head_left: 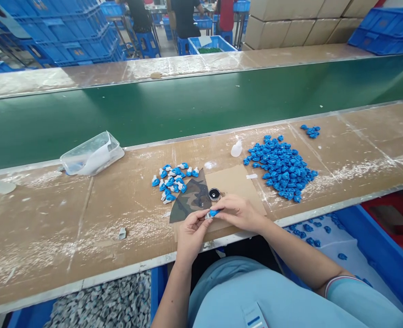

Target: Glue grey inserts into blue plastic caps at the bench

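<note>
My left hand (192, 230) pinches a small grey plastic piece (207, 216) between thumb and fingers. Against it, my right hand (240, 213) grips a small blue plastic piece (214, 212); the two pieces touch, but whether they are locked together I cannot tell. Just beyond my fingers stands a round, black-centred metal cup (214, 194). Under it lie a camouflage-patterned sheet (191, 200) and a cardboard sheet (234, 182). Blue-and-white joined parts (170, 180) are scattered left of the sheets. To the right spreads a heap of blue pieces (283, 166).
A white bottle (236, 149) stands behind the cardboard. Farther left are a clear plastic tub (92, 157) and a lone grey piece (122, 233). Below the bench edge sit grey pieces (102, 303) in a bin and a blue bin (382, 255). A green conveyor belt (188, 105) runs behind.
</note>
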Available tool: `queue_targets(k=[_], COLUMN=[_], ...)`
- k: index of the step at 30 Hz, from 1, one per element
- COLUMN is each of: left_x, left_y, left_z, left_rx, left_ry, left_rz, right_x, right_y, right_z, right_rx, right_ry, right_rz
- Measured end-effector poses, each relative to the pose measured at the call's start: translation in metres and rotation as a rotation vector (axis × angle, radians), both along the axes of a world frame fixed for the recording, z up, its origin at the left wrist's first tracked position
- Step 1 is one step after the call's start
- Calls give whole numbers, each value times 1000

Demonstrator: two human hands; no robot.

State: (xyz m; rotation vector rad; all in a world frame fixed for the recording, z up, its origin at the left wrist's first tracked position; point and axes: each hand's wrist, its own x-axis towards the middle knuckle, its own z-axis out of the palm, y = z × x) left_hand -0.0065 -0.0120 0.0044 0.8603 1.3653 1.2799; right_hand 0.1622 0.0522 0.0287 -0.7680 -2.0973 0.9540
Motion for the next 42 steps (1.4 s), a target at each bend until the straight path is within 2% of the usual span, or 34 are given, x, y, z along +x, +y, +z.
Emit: queue_targets(k=[6,10,14,19,23,27,31,33,35,38,40,42], left_x=[-1,0,0,1,2,0,0,3,4,0,-9,-22], left_y=[-1,-1,-1,-1,0,1,2,2,1,0,1,5], left_z=[-5,-4,1,1,0,3,5,6,6,6,6,6], left_rx=[6,-62,-100,-100,-113,-122,-121,-118,-122,-120,-98,-66], left_ry=[78,-13,-101,-87,-91,-128,-92,-71,-53,-9,36,105], left_rz=[-69,-105,-116,-154,-188,-163,-107,-73,-64,-79,-50,28], right_x=[3,8,7,8,10,6,-1,-3,-2,14,34,60], right_y=[3,8,9,8,5,-1,-8,-11,-11,-1,11,25], right_z=[-6,-4,-3,-4,-9,-21,-30,-30,-27,-16,-6,1], right_rx=[34,4,-10,-23,-95,-190,-184,-156,-92,66,174,257], right_ry=[-38,-104,-99,-115,-104,19,64,56,31,-75,-192,-341], right_rz=[77,138,133,142,138,46,-46,-82,-60,-33,-182,-433])
